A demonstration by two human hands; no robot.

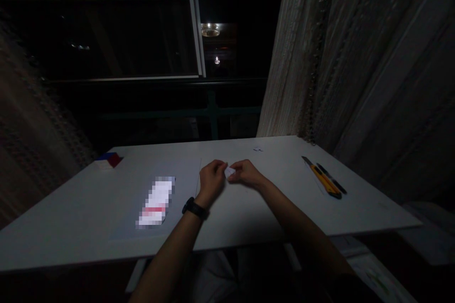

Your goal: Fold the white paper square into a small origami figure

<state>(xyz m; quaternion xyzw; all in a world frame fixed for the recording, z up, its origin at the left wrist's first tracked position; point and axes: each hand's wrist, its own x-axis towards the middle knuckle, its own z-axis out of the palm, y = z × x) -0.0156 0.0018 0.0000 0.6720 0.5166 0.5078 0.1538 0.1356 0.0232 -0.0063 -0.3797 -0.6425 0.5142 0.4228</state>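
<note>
1. A small white piece (229, 172), paper-like and angular in outline; its finer details are too small to tell.
2. It lies toward six o'clock from the view's centre, pale face showing.
3. Fingertips pinch its edges: the left hand (212, 179) at nine o'clock, the right hand (249, 174) at three.

Head-worn view, forward, down across table (245, 220)
</note>
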